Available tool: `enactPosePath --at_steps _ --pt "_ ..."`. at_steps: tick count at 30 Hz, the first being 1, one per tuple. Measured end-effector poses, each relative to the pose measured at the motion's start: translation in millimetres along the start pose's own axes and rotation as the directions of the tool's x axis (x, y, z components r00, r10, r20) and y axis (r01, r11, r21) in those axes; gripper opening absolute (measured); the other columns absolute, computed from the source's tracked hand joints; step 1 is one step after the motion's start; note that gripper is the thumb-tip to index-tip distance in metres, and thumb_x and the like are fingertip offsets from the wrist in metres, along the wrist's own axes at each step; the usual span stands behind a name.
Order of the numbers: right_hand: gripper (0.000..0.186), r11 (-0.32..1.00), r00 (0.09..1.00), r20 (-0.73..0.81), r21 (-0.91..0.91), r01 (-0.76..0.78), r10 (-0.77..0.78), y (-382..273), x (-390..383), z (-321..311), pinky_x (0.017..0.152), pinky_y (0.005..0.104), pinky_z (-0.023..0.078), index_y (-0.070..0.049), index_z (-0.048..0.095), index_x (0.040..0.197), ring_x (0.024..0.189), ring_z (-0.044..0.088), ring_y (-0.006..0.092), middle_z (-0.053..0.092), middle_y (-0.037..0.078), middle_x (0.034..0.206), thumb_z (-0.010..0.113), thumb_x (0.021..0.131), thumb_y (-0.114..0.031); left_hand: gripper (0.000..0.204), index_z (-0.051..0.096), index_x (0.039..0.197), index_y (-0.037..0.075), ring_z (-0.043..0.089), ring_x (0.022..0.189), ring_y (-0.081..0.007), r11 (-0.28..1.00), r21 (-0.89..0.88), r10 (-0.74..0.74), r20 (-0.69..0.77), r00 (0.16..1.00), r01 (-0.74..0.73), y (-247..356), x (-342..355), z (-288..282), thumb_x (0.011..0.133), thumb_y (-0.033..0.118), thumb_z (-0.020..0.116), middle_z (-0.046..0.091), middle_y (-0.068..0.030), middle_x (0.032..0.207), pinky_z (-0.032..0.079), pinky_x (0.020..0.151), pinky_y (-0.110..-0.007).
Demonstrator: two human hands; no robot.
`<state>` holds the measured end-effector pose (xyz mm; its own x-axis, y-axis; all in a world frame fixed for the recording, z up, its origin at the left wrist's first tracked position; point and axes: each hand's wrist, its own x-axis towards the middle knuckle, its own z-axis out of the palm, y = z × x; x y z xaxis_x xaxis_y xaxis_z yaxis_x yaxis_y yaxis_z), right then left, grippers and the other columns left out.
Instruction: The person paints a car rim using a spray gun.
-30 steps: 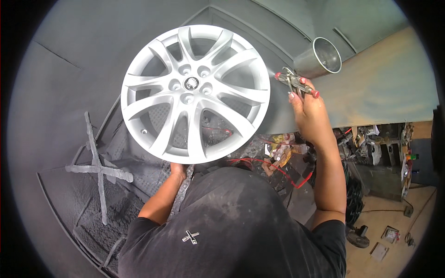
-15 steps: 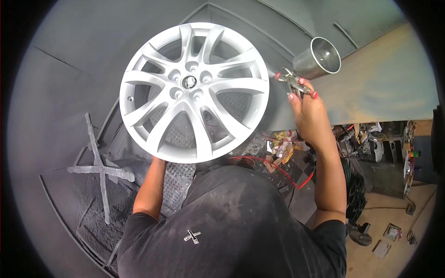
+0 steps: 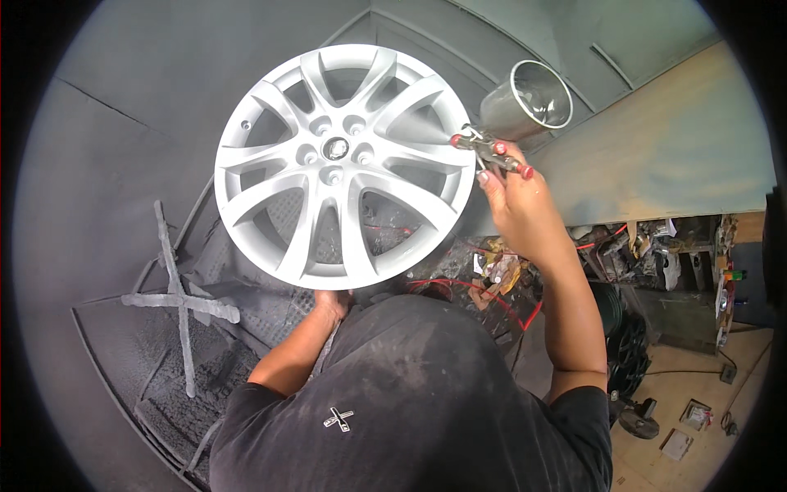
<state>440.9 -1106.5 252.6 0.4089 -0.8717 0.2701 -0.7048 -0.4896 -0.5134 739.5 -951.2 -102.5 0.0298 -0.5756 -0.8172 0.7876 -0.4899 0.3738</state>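
Note:
A silver-white alloy wheel [image 3: 299, 197] with paired spokes and a dark centre cap faces up in front of me. My right hand [image 3: 525, 205] is closed around a spray gun [image 3: 496, 156] with red knobs, just off the wheel's right edge. A shiny metal paint cup [image 3: 512, 111] sits on the gun, tilted, its mouth uncovered. Pale mist spreads from the nozzle over the right-hand spokes. At the wheel's near edge, my left hand [image 3: 332, 303] reaches underneath; the rim hides its fingers, so its grip does not show.
Grey paint-dusted sheeting [image 3: 123, 164] surrounds the left side, with a coated metal cross-shaped stand [image 3: 176, 302] on it. A tan board [image 3: 656, 139] lies to the right. Below it are a red hose [image 3: 500, 303], crumpled scraps [image 3: 500, 271], dark wheels [image 3: 630, 353] and a small fan [image 3: 638, 418].
The wheel has turned clockwise, its valve hole moving up the left side. My right hand has brought the spray gun left, closer to the wheel. My left hand has shifted right along the near edge.

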Motion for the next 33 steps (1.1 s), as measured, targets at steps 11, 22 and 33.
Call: enactPosePath --at_steps 11,22,33 --pt "0.034 0.945 0.954 -0.232 -0.219 -0.243 0.192 23 -8 -13 0.078 0.0503 0.05 0.004 0.049 0.126 0.094 0.062 0.0494 0.065 0.03 0.099 0.058 0.095 -0.007 0.048 0.053 0.136 0.008 0.058 0.121 -0.0236 0.954 0.132 0.28 -0.067 0.958 -0.27 85 25 -40 0.099 0.039 0.052 0.061 -0.0072 0.132 0.044 0.106 -0.045" --pt "0.028 0.983 0.986 0.019 0.073 -0.168 0.167 -33 -4 13 0.077 0.0489 0.048 0.007 0.051 0.121 0.088 0.061 0.049 0.062 0.03 0.09 0.056 0.097 -0.007 0.05 0.051 0.138 0.009 0.055 0.124 -0.023 0.919 0.102 0.385 -0.022 0.923 -0.381 101 3 -3 0.099 0.041 0.051 0.06 -0.0066 0.134 0.043 0.106 -0.045" --pt "0.021 0.995 0.997 0.029 0.06 -0.077 0.076 -16 6 31 0.079 0.0496 0.048 0.009 0.055 0.11 0.092 0.06 0.0486 0.06 0.03 0.11 0.056 0.096 -0.007 0.055 0.047 0.142 0.013 0.051 0.13 -0.0257 0.994 -0.052 0.104 0.058 0.993 -0.101 11 -4 -6 0.1 0.048 0.047 0.055 -0.005 0.141 0.04 0.108 -0.048"
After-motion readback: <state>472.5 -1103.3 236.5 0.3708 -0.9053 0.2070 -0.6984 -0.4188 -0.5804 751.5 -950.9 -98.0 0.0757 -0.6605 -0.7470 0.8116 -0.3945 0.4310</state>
